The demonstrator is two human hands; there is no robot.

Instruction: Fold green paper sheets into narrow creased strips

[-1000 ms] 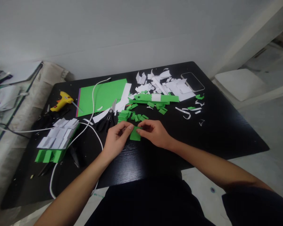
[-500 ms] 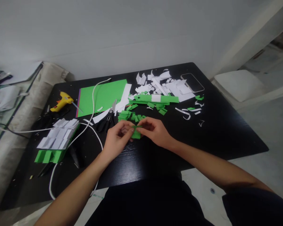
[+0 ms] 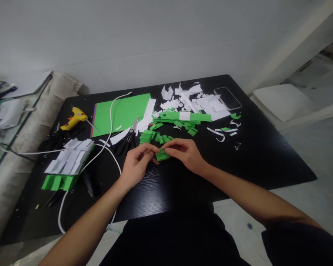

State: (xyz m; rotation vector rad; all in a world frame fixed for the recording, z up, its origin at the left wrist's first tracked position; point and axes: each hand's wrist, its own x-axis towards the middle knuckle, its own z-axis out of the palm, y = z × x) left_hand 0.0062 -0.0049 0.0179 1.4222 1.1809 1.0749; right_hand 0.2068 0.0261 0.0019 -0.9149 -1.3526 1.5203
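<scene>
A small folded piece of green paper is pinched between both my hands, a little above the near part of the black table. My left hand grips its left side with thumb and fingers. My right hand has thumb and forefinger closed on its upper right edge. Just beyond my fingers lie small folded green paper pieces, some stacked. Black-handled scissors rest to the left of them. Farther left sits a block of folded white and green paper pieces joined in rows.
A yellow glue gun lies at the left, near green paper sheets. A white cable loops across the table. White paper scraps, green strips and a phone occupy the far side.
The green paper between my hands has tilted and now shows a wider folded face. My right fingers have shifted slightly along its top edge; the left hand stays nearly in place.
</scene>
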